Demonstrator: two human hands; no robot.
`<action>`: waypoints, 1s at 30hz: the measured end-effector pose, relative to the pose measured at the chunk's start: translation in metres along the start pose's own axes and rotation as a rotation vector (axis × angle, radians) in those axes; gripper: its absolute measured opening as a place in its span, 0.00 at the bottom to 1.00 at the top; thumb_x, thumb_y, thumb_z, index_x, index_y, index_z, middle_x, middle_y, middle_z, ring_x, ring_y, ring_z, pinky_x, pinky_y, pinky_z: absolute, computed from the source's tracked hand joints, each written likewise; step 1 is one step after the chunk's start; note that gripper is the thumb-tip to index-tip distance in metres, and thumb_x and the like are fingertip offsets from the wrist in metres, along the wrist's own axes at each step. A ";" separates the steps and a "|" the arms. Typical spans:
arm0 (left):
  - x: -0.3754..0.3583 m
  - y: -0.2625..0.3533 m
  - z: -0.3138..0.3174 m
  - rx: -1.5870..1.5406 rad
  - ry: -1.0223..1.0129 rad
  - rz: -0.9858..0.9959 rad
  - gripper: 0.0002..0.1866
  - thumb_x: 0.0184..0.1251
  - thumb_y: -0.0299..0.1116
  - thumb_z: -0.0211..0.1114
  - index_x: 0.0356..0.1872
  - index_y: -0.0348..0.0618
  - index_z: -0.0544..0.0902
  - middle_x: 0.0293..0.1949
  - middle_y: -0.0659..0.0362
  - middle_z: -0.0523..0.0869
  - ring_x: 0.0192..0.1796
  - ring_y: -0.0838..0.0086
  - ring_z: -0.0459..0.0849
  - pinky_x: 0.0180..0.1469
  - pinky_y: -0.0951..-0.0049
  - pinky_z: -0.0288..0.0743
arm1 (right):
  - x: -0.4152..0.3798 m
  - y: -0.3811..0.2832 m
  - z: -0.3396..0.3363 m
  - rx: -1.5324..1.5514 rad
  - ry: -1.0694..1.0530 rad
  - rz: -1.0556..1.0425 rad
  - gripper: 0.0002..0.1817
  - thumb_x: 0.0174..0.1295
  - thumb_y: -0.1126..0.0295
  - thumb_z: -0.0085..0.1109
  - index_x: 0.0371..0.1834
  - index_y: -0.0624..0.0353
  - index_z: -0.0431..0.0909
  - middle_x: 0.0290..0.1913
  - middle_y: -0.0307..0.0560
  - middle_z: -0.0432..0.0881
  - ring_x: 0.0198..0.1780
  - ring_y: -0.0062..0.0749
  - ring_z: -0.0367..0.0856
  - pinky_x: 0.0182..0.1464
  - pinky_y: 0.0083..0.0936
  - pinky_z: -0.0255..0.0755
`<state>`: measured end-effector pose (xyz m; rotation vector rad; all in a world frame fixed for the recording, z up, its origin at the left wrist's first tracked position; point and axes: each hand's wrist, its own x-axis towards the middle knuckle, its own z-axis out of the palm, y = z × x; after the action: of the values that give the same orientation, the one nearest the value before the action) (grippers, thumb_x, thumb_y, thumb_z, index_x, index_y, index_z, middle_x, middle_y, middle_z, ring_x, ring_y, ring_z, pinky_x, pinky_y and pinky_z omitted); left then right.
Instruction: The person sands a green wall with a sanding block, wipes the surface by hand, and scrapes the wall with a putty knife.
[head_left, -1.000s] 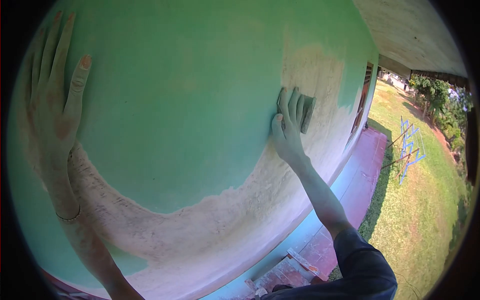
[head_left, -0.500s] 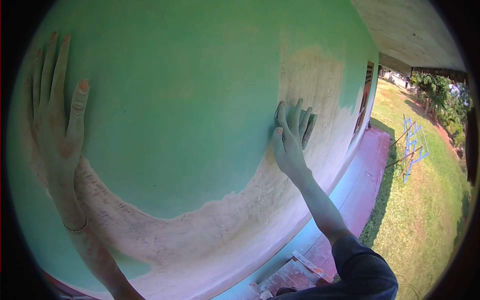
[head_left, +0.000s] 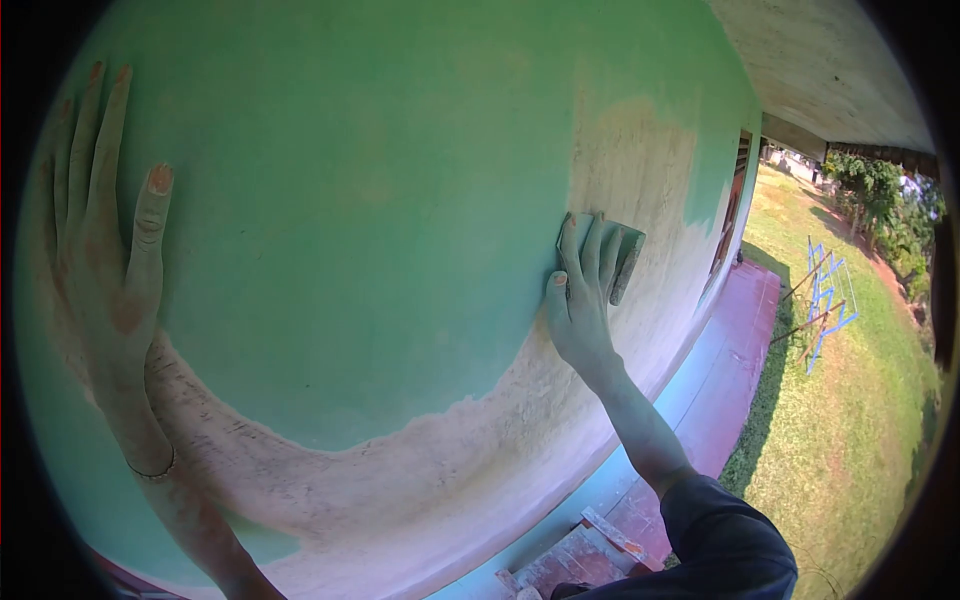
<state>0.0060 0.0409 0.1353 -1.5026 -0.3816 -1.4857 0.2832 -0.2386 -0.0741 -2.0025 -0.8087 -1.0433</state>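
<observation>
In the head view, a green painted wall fills most of the scene, with a bare, whitish patch at the right and along the bottom. My left hand lies flat against the wall at the far left, fingers stretched upward and thumb apart, holding nothing. My right hand presses a dusty, flat sanding block to the wall, where green paint meets the bare patch. Its fingers lie over the block and hide much of it; the right edge shows. Greenish dust coats this hand and forearm.
Below the wall runs a reddish ledge, with a worn wooden bench or step at the bottom. A window opens farther along the wall. On the right are grass and a blue rack-like frame.
My right hand and the block appear slightly lower and farther right, partly because the view has shifted. Its fingers have shifted over the block, exposing more of its face. My left hand stays on the wall.
</observation>
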 end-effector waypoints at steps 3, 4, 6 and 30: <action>-0.003 0.003 0.001 -0.011 -0.066 -0.059 0.39 0.79 0.68 0.33 0.82 0.60 0.62 0.81 0.64 0.64 0.84 0.63 0.58 0.84 0.51 0.50 | -0.047 -0.006 0.017 -0.135 -0.058 -0.027 0.34 0.83 0.54 0.29 0.85 0.62 0.49 0.85 0.72 0.36 0.83 0.80 0.24 0.79 0.70 0.26; -0.004 0.001 0.000 0.005 -0.049 -0.041 0.38 0.79 0.66 0.35 0.81 0.59 0.65 0.80 0.63 0.67 0.82 0.61 0.62 0.82 0.53 0.54 | -0.044 -0.003 0.018 -0.120 -0.057 -0.033 0.34 0.83 0.54 0.29 0.85 0.62 0.49 0.85 0.72 0.36 0.82 0.81 0.24 0.78 0.71 0.26; 0.000 0.001 -0.001 0.019 0.002 0.014 0.35 0.80 0.63 0.40 0.78 0.56 0.70 0.76 0.61 0.73 0.77 0.58 0.70 0.79 0.55 0.62 | -0.035 0.008 0.015 -0.095 -0.043 -0.018 0.34 0.83 0.55 0.28 0.85 0.63 0.49 0.85 0.73 0.36 0.82 0.82 0.24 0.78 0.72 0.26; 0.001 0.004 -0.006 -0.049 -0.056 -0.026 0.40 0.78 0.68 0.34 0.81 0.56 0.65 0.81 0.61 0.66 0.83 0.62 0.59 0.84 0.50 0.49 | 0.002 -0.014 0.000 -0.017 0.056 0.061 0.31 0.84 0.56 0.29 0.85 0.59 0.52 0.86 0.64 0.40 0.84 0.74 0.27 0.82 0.61 0.30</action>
<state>0.0059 0.0336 0.1334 -1.5866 -0.4023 -1.4854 0.2728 -0.2305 -0.0678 -1.9905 -0.7072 -1.0700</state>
